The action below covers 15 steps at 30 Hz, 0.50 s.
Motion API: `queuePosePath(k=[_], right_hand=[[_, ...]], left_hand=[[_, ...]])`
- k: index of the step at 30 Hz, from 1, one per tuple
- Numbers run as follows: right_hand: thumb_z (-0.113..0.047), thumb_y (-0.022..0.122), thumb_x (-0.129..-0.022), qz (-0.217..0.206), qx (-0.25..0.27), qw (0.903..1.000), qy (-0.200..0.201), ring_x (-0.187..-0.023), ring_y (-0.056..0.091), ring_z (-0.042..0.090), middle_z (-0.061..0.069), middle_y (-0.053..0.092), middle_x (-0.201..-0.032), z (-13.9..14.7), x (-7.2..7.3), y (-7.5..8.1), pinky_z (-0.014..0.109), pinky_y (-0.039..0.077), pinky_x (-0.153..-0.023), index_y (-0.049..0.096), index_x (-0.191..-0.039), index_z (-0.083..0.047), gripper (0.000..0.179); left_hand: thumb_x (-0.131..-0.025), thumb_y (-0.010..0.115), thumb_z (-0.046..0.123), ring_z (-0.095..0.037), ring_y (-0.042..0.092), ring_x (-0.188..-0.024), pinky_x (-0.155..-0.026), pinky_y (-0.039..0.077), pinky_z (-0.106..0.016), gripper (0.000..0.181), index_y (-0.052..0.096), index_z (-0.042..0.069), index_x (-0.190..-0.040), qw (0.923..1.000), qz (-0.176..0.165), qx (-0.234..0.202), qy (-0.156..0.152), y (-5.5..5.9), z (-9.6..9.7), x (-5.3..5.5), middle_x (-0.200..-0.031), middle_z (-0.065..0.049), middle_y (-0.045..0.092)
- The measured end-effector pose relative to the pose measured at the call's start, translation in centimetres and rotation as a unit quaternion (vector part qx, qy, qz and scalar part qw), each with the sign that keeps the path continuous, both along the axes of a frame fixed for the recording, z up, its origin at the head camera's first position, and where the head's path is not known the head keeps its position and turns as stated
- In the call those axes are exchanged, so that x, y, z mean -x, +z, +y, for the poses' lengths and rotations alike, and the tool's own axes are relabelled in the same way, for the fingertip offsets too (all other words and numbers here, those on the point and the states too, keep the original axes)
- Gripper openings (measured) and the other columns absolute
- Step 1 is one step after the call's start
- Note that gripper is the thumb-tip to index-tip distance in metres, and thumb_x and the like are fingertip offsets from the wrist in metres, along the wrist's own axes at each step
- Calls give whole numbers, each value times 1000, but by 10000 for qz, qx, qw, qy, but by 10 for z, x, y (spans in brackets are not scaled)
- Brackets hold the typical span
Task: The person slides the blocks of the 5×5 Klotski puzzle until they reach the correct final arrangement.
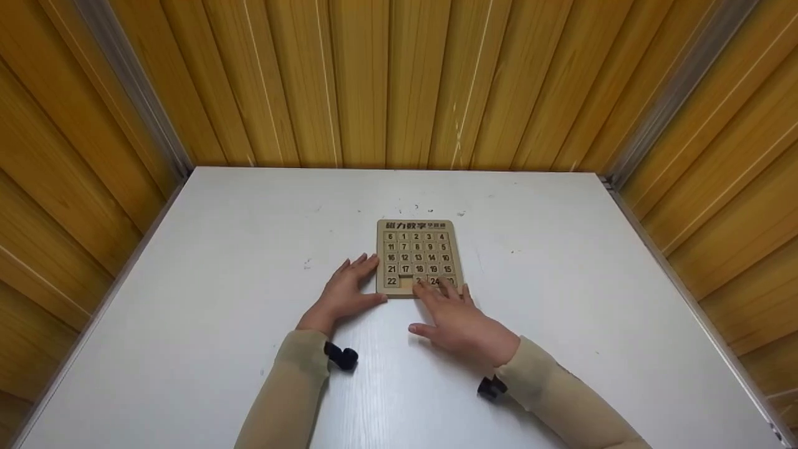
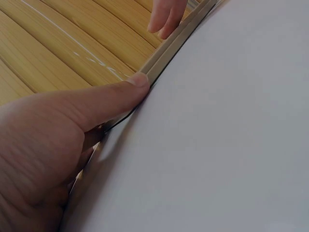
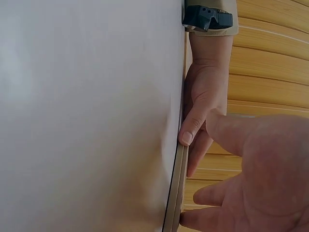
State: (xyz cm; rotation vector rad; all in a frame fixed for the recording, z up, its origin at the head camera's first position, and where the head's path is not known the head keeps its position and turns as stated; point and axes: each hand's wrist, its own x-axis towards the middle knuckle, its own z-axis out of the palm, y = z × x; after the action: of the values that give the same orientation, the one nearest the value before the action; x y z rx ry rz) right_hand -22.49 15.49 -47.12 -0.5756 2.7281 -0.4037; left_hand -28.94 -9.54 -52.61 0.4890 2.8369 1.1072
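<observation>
A wooden sliding number puzzle lies flat on the white table, its numbered square tiles in rows under a printed heading. One empty slot shows in the nearest row, right of tile 22. My left hand holds the frame at its near left corner, thumb against the near edge and fingers along the left side. Extended over the near right part is my right hand, its fingertips touching the bottom-row tiles and partly covering them. The right thumb sticks out to the left, off the frame.
The white table extends around the puzzle, with small dark marks beyond its far edge. Wood-patterned panels stand behind and at both sides. Black wrist cameras sit at both sleeve cuffs.
</observation>
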Motion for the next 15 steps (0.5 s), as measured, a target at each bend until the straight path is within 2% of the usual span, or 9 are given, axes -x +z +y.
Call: queuePosePath(k=[9, 15], right_hand=[[-62, 49, -101, 1, -58, 9998, 178, -161, -8, 39, 9, -3, -175, -26, 9, 1, 73, -2, -126, 19, -166, -25, 80], [-63, 47, -101, 4, -189, 9996, 197, -161, -9, 39, 9, -7, -175, -33, 16, -3, 72, -4, -126, 20, -166, -28, 78]], left_hand=[[-83, 83, 39, -35, 23, -159, -133, 14, -54, 88, 42, 17, -158, 9999, -60, -60, 123, -1, 0, -1, -166, -4, 37], [-84, 84, 39, -38, 22, -159, -133, 15, -55, 88, 42, 17, -158, 9998, -103, -59, 159, 0, 1, -1, -167, -4, 36]])
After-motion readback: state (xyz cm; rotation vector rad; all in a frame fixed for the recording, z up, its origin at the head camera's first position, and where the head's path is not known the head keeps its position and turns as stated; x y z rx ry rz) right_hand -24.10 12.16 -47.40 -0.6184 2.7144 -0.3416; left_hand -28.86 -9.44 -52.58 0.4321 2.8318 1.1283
